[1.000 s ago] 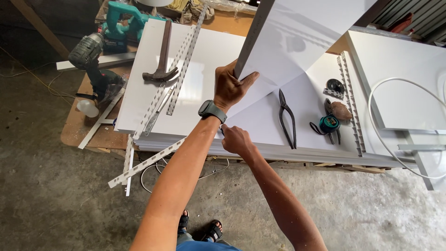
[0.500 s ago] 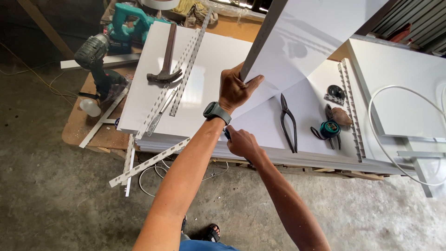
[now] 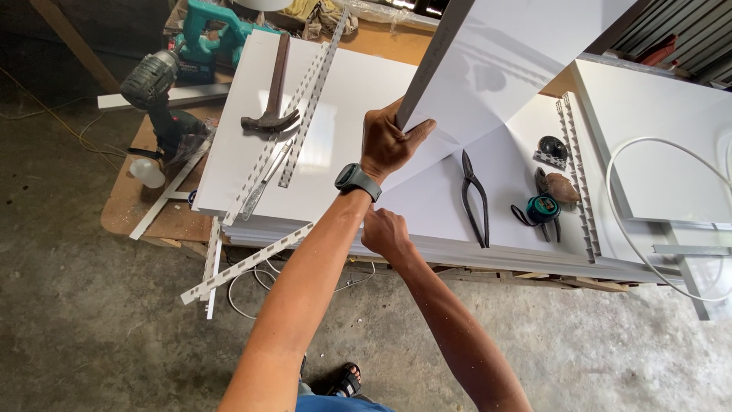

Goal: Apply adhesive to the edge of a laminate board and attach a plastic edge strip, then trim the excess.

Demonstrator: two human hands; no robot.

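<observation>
A large white panel [image 3: 518, 69] is tilted up off a stack of white panels [image 3: 335, 114] on a low workbench. My left hand [image 3: 387, 141], with a dark watch on its wrist, grips the raised panel's near edge at its lower corner. My right hand [image 3: 383, 231] sits lower, at the front edge of the stack, fingers curled against the panel edge below the raised corner. What the right fingers hold is hidden behind the left forearm.
A hammer [image 3: 273, 88] and perforated white strips [image 3: 309, 91] lie on the stack's left part. Black pliers [image 3: 474, 197], a teal tape measure [image 3: 544, 207] and small items lie right. A cordless drill [image 3: 156, 95] stands at left. White cable [image 3: 648, 191] loops at right. Concrete floor below.
The view has shifted slightly; the raised panel and my left hand sit a little higher and further right. My right hand stays at the stack's front edge.
</observation>
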